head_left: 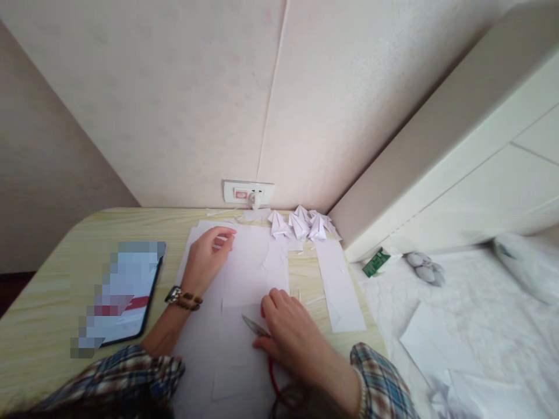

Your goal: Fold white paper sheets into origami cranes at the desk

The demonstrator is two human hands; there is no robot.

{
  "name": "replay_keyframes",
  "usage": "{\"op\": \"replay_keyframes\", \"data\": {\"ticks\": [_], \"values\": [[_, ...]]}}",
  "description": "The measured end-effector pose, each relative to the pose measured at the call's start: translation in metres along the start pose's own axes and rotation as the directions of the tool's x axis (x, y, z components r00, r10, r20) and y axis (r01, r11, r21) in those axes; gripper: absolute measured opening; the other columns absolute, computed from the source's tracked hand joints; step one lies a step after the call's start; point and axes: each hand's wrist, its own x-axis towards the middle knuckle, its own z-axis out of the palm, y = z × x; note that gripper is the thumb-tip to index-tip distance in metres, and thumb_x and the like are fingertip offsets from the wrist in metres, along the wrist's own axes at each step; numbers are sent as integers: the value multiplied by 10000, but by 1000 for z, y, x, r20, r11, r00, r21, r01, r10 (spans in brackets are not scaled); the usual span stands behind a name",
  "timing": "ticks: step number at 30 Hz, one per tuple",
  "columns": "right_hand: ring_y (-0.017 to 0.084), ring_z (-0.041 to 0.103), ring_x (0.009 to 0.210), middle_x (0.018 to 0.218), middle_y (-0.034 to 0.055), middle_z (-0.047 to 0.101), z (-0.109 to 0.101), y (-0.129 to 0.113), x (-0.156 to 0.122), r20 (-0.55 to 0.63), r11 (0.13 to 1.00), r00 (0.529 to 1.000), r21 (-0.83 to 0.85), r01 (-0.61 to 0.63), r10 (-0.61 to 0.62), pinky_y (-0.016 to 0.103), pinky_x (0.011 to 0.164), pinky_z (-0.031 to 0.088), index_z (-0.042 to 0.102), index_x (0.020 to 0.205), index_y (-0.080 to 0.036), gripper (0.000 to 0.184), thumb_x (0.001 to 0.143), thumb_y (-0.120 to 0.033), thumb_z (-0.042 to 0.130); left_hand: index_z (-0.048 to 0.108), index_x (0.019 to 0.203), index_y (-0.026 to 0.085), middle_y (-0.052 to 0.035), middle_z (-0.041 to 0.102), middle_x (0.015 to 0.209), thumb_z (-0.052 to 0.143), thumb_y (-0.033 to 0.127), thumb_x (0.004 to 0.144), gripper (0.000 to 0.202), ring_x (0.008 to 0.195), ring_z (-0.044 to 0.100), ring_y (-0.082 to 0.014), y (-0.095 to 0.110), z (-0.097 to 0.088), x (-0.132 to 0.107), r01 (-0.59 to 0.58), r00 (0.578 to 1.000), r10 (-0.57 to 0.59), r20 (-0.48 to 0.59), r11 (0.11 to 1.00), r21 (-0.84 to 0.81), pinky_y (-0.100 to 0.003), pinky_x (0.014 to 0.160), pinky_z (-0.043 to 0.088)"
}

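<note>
My right hand [292, 323] is closed around a pair of scissors [254, 327]. Their metal tip points up and left over the white paper, and a red handle loops below the palm. My left hand [207, 259] is over the upper left of the paper, thumb and fingertips drawn together in a pinch. Whatever may be between those fingertips is too small to make out. White sheets of paper [253, 265] lie under both hands, with smaller cut pieces on top nearer me. Several folded white paper shapes [299, 224] are grouped beyond the sheets, against the wall.
A tablet or large phone [140, 291], partly blurred out, lies on the wooden table [52, 326] at left. At right is a long paper strip [340, 285]. A wall socket [248, 192] holds a plug. Beside the table, a white bedspread [384, 308] carries loose paper and a green packet [376, 262].
</note>
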Motion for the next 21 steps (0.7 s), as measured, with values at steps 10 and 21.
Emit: {"op": "replay_keyframes", "data": {"ticks": [10,21], "values": [[251,620,935,955,89,661,-4,11,4,-201,992,971,36,-123,128,370,823,469,618,905,-160,82,841,-199,584,646,905,196,-58,714,970,548,375,765,247,780,687,-196,10,-31,-28,-45,996,41,74,998,51,-306,701,540],[334,593,1016,1017,171,638,-3,159,-36,-370,703,598,377,-603,711,451,823,466,625,975,-111,396,657,-319,735,641,879,190,-80,712,977,534,402,759,267,741,693,-197,22,-26,-37,-93,990,91,107,996,11,-311,661,542]]}}
